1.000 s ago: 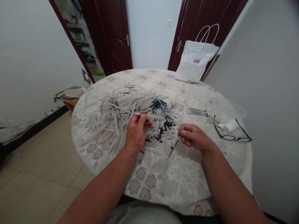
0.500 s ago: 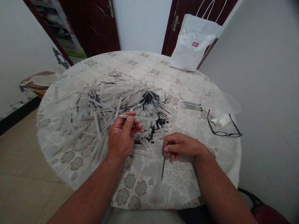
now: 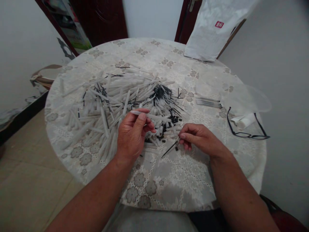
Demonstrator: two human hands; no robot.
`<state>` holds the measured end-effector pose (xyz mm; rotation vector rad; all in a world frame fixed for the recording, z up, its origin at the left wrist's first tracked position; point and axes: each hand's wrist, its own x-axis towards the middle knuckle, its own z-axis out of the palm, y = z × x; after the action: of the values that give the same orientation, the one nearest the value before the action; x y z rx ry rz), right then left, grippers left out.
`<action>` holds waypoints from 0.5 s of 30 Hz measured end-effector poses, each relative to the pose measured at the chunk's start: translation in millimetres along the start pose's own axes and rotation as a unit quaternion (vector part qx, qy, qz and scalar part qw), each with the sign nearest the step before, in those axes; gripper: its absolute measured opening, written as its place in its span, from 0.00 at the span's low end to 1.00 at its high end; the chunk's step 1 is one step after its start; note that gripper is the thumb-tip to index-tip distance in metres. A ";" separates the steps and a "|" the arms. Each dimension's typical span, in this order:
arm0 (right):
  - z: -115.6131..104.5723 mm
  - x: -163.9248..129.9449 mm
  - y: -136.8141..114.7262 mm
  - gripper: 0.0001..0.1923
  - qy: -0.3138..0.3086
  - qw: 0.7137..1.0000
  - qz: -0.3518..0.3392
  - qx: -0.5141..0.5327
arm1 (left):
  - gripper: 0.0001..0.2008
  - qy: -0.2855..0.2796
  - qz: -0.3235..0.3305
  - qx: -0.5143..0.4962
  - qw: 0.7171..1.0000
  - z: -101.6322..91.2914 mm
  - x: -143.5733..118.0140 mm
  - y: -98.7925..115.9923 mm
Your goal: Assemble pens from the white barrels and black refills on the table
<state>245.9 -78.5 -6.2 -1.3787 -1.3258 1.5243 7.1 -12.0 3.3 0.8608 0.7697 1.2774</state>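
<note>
My left hand (image 3: 134,138) pinches a whitish pen barrel (image 3: 160,118) between thumb and fingers, its length pointing to the right above the pile. Lower and to the right, my right hand (image 3: 201,139) is closed on the end of a thin dark pen refill (image 3: 169,149). The refill's free end slants down to the left, apart from the barrel. Under and behind my left hand spreads a heap of white pen barrels (image 3: 103,129). Dark refills (image 3: 161,91) fan out at its far right, and small black end pieces (image 3: 174,119) lie scattered between the hands.
Several pens (image 3: 209,102) lie side by side to the right. Beyond them are black-framed glasses (image 3: 241,134), a white roll (image 3: 245,121) and a clear plastic bag (image 3: 256,96). A white paper bag (image 3: 207,38) stands at the back of the round, cloth-covered table (image 3: 154,190).
My right hand has risen off the near tabletop, and its refill has swung from pointing toward me to slanting left. My left hand keeps its hold on the barrel. The camera view has shifted.
</note>
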 end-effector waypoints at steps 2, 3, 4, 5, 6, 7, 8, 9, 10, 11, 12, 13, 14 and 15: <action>0.1 0.8 0.0 0.13 0.013 1.000 -0.004 0.002 | 0.12 -0.006 0.000 -0.001 1.000 -0.3 0.0 -1.9; -0.3 1.2 0.3 0.13 0.019 1.000 -0.007 0.003 | 0.12 -0.010 0.001 -0.003 1.000 -0.5 -0.1 -2.8; -0.9 1.6 0.8 0.14 0.025 1.000 -0.009 0.005 | 0.12 -0.013 0.002 -0.005 1.000 -0.8 -0.1 -3.6; -1.9 1.9 1.4 0.14 0.029 1.000 -0.011 0.007 | 0.12 -0.016 0.002 -0.009 1.000 -1.0 -0.3 -4.1; -3.0 2.1 2.1 0.14 0.026 1.000 -0.011 0.009 | 0.12 -0.019 0.001 -0.013 1.000 -1.1 -0.4 -4.4; -4.2 2.1 3.0 0.14 0.015 1.000 -0.009 0.012 | 0.12 -0.020 0.001 -0.018 1.000 -1.0 -0.5 -4.4; -5.1 1.9 3.8 0.15 -0.001 1.000 -0.006 0.014 | 0.12 -0.020 0.002 -0.022 1.000 -0.8 -0.6 -4.1; -5.7 1.7 4.7 0.15 -0.019 1.000 -0.002 0.016 | 0.13 -0.019 0.003 -0.024 1.000 -0.6 -0.7 -3.5; -5.7 1.3 5.5 0.15 -0.039 0.999 0.001 0.018 | 0.13 -0.017 0.007 -0.026 0.999 -0.2 -0.7 -2.9; -5.0 1.0 6.1 0.15 -0.058 0.998 0.005 0.017 | 0.13 -0.015 0.011 -0.026 0.999 0.2 -0.7 -2.2; -3.7 0.7 6.5 0.15 -0.076 0.997 0.010 0.015 | 0.13 -0.013 0.015 -0.025 0.999 0.6 -0.8 -1.7; -1.8 0.6 6.6 0.15 -0.094 0.995 0.016 0.010 | 0.13 -0.010 0.018 -0.024 0.999 0.9 -1.0 -1.2; 0.2 0.5 6.6 0.15 -0.108 0.994 0.022 0.002 | 0.14 -0.009 0.020 -0.022 1.000 1.2 -1.2 -1.1; 2.3 0.5 6.5 0.15 -0.120 0.992 0.028 -0.007 | 0.14 -0.009 0.022 -0.021 0.999 1.4 -1.4 -1.1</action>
<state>244.5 -80.2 -12.8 -1.2803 -1.4530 1.7651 8.6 -13.7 3.0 0.8578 0.7108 1.3185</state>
